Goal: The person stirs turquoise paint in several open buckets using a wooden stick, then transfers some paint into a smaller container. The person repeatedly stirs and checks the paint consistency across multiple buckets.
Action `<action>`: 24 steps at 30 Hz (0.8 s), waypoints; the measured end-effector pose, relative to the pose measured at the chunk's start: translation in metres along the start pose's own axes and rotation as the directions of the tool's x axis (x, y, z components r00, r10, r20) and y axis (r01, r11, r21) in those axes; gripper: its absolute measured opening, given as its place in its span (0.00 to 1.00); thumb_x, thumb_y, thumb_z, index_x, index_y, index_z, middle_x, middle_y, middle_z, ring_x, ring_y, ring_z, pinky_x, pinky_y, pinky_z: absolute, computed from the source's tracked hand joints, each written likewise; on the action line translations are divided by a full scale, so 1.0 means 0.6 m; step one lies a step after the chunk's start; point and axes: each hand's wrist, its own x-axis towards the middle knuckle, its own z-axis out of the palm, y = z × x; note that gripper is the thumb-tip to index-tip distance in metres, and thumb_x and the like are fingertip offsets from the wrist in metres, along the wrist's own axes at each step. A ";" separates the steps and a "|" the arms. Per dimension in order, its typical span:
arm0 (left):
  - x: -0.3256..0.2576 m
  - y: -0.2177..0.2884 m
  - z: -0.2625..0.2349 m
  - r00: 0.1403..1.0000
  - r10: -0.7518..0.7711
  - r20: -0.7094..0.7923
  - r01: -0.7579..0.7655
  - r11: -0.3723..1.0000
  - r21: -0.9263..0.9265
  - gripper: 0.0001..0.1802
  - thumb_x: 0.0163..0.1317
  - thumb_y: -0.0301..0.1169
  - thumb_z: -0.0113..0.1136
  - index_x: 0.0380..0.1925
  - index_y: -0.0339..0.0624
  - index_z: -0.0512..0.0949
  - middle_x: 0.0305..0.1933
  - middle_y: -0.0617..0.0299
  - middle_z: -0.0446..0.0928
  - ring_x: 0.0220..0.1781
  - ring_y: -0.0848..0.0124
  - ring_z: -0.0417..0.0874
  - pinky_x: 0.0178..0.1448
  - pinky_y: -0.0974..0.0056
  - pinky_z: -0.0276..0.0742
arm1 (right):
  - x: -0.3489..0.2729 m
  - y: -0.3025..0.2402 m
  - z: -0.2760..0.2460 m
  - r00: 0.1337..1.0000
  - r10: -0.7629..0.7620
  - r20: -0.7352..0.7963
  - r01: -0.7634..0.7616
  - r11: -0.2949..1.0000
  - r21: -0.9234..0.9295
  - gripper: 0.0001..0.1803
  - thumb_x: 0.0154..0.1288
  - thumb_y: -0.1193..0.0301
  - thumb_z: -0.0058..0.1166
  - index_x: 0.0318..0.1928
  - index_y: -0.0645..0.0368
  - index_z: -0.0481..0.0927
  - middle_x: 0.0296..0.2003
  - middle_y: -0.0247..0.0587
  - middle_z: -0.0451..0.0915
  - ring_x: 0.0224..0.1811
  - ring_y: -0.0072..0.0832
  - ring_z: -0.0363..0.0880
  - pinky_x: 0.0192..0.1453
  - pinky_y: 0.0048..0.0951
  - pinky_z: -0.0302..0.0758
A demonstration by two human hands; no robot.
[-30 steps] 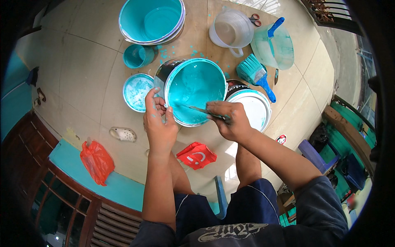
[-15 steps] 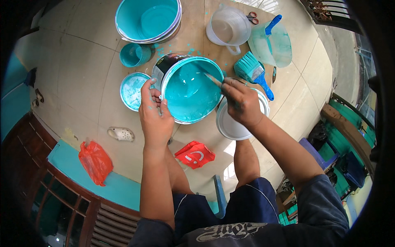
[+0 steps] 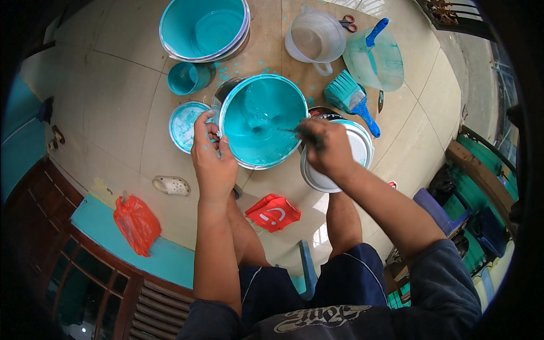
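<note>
A paint bucket [image 3: 294, 101] with turquoise paint inside stands tipped toward me in the middle. My left hand [image 3: 214, 161] grips its left rim, thumb and fingers closed on the edge. My right hand [image 3: 328, 147] is closed around a thin stick [image 3: 290, 131], blurred by motion, whose lower end dips into the paint at the bucket's right side. Ripples and a dark swirl show in the paint. Close under my right hand is a white lid [image 3: 335, 164] on a dark container. Touching the bucket's left side is a paint-smeared round lid [image 3: 184, 127].
A larger turquoise-coated bucket [image 3: 180, 42] and a small cup [image 3: 183, 79] stand behind. Farther right are a clear jug [image 3: 306, 42], scissors [image 3: 349, 24], a wide paintbrush [image 3: 351, 97] and a translucent tub [image 3: 391, 68] holding a blue-handled tool. Red bags [image 3: 137, 224] lie nearer me.
My right hand has moved slightly left and down with the stick, and the paint now swirls. The bucket has tipped a little more toward me; my left hand keeps its grip.
</note>
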 end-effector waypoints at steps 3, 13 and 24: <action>-0.004 0.002 0.001 1.000 -0.012 0.012 0.012 1.000 -0.018 0.30 0.58 0.10 0.53 0.61 0.38 0.67 0.38 0.54 0.71 0.39 0.65 0.75 0.47 0.62 0.74 | 0.039 0.014 -0.022 0.995 -0.074 -0.064 0.065 0.989 -0.131 0.10 0.48 0.85 0.59 0.33 0.63 0.83 0.32 0.50 0.83 0.35 0.48 0.84 0.38 0.40 0.81; -0.010 0.005 0.009 1.000 -0.015 0.003 0.015 1.000 0.015 0.30 0.58 0.11 0.53 0.62 0.39 0.66 0.38 0.56 0.71 0.39 0.66 0.75 0.47 0.62 0.74 | 0.038 0.029 -0.028 0.937 -0.349 0.026 0.343 0.901 -0.265 0.26 0.46 0.84 0.63 0.51 0.61 0.81 0.46 0.50 0.83 0.38 0.45 0.85 0.40 0.38 0.83; -0.015 0.003 0.012 0.999 -0.053 -0.001 0.053 0.998 -0.029 0.30 0.58 0.10 0.53 0.62 0.37 0.66 0.39 0.55 0.71 0.39 0.65 0.75 0.46 0.61 0.73 | -0.053 -0.021 0.005 0.990 0.132 0.043 -0.137 0.981 0.138 0.12 0.51 0.84 0.65 0.39 0.66 0.85 0.38 0.57 0.86 0.39 0.48 0.87 0.45 0.35 0.82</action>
